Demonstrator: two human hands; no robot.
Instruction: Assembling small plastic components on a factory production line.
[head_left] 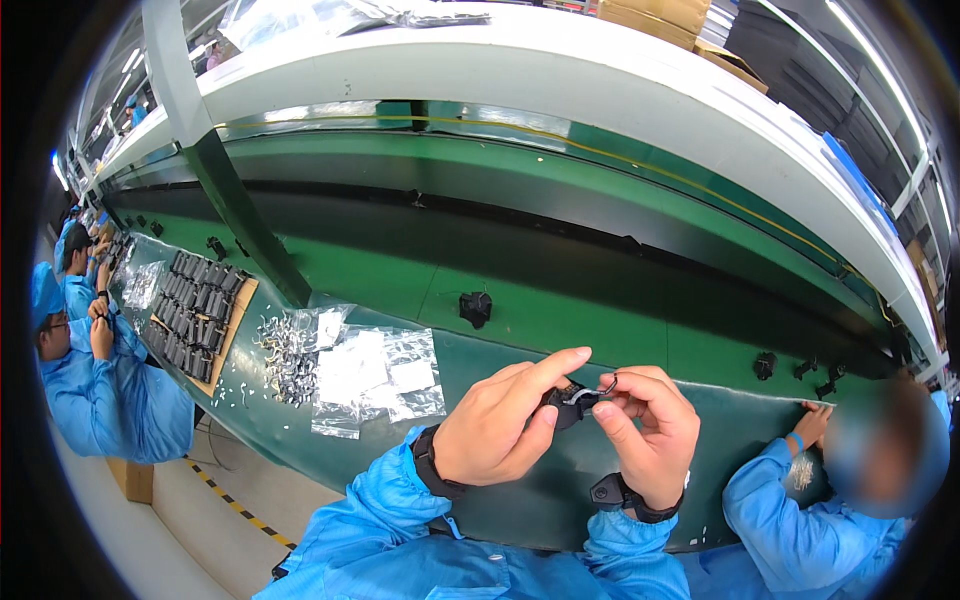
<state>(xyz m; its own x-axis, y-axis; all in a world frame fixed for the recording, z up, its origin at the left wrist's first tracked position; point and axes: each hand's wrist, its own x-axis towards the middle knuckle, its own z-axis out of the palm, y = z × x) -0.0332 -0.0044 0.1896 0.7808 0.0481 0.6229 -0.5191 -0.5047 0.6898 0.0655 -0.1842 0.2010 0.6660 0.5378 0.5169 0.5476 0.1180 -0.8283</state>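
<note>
My left hand [500, 420] is closed, its thumb and fingers pinching a small black part [572, 408] with a pale curved strip along it. My right hand [650, 430] is closed at the other end of that part, thumb and forefinger bent round a thin, dark curved piece [610, 384] that looks like a hook. Whether this piece is joined to the black part I cannot tell. Both hands are raised over the green worktable [480, 365], and the fingers partly cover what they hold.
To the left lie clear plastic bags [380, 372], a heap of small metallic pieces [288, 360] and a board [240, 305] with rows of black parts [200, 300]. A black part [475, 309] lies on the green surface ahead. Co-workers sit left and right; a post [235, 210] stands front left.
</note>
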